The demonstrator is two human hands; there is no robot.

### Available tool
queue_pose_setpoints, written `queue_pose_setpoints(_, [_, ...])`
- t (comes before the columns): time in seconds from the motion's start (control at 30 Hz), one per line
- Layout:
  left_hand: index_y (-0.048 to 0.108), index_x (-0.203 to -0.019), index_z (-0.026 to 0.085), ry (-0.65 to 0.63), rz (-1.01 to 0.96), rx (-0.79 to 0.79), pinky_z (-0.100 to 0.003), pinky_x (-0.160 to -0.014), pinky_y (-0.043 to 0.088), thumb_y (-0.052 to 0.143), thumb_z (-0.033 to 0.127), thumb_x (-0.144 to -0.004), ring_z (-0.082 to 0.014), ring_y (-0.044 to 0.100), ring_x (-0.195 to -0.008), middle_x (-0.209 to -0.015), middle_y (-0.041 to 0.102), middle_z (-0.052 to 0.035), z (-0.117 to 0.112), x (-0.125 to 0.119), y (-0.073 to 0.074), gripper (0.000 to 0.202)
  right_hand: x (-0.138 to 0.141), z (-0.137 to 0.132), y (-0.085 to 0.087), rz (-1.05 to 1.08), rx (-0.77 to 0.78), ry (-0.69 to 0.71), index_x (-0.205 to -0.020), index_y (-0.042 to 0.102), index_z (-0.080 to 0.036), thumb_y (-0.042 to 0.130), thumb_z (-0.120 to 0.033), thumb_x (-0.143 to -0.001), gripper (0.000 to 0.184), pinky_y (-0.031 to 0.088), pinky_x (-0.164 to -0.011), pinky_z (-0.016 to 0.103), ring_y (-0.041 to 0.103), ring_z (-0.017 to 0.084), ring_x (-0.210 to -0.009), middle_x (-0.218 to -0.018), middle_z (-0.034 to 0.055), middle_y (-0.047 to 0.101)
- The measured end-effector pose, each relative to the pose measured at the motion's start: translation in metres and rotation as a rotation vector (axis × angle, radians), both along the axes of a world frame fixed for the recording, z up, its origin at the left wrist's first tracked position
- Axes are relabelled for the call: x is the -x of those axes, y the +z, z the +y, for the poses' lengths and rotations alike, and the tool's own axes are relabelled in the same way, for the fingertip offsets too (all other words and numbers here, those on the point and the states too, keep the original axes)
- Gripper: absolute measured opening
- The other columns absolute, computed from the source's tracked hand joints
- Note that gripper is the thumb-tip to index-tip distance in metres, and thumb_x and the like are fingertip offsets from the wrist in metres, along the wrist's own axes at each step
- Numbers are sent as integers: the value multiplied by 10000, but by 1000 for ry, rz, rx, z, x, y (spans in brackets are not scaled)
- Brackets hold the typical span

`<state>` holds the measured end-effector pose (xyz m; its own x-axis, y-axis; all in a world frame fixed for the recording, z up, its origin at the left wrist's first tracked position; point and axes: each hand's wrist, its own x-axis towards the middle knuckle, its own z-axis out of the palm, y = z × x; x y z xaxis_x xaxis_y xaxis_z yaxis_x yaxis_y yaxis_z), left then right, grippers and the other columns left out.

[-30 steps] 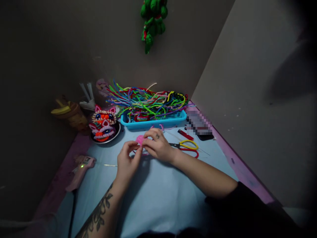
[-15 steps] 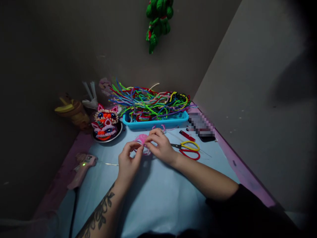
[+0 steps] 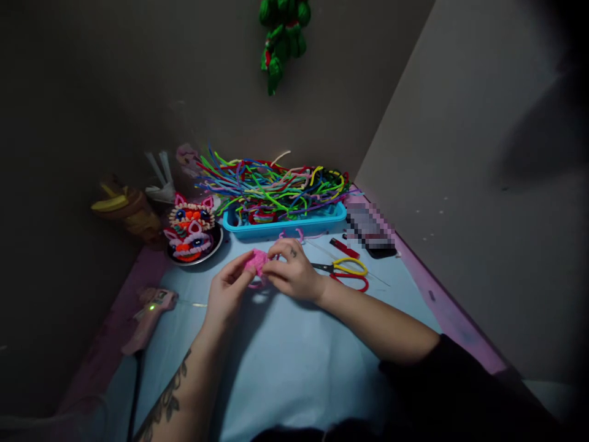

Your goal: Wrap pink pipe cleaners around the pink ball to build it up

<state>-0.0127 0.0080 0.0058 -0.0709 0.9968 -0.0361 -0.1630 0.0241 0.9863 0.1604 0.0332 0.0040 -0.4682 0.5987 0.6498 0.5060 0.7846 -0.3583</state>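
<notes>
Between my two hands is a small fuzzy pink piece [image 3: 257, 263] that looks made of pipe cleaners, held above the blue table cover. My left hand [image 3: 229, 288] pinches its left side between thumb and fingers. With bent fingers, my right hand [image 3: 293, 270] grips its right edge; the fingertips partly hide the piece. A paler loop hangs below it. Just beyond my right hand lie curled pink-purple pipe cleaners [image 3: 291, 234]. Scissors [image 3: 343, 271] with one yellow and one red handle rest right of that hand.
A blue tray [image 3: 285, 228] heaped with colourful pipe cleaners [image 3: 271, 184] stands at the back. Left of it, a bowl [image 3: 202, 255] holds lion-head figures [image 3: 191, 236]. A pink glue gun [image 3: 150, 316] lies at left, a red lighter-like object [image 3: 344, 248] and phone [image 3: 370, 227] at right.
The pink piece has turned so that more of its fuzzy face shows. My left hand has shifted, its fingers now reaching along the piece's side. The whole view has moved slightly.
</notes>
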Motion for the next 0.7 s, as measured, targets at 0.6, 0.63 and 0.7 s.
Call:
queue_pose_setpoints(0.6, [692,-1034,164,61,-63,-25,-326,-782,537,826,237,-580,-168,664,-823,-1011,713,-95,-5,-10,-3,479,3,5,8,349,231,-147,-764,682,-218,698,-238,-744,33,367,-954,398,516,207,-1027,-1006,53,545])
queue_pose_setpoints(0.63, [692,-1034,162,64,-64,-27,-324,-789,534,825,236,-581,-172,664,-841,-1021,711,-98,-5,-10,-3,478,3,6,8,373,228,-162,-767,688,-215,700,-230,-742,32,384,-926,384,523,198,-991,-976,51,544])
queue_pose_setpoints(0.7, [692,-1036,160,73,-59,-32,-314,-794,527,822,239,-588,-176,661,-865,-1039,706,-101,-5,-9,-3,473,3,7,7,398,230,-184,-773,694,-210,704,-218,-740,36,407,-879,360,530,180,-918,-911,41,541])
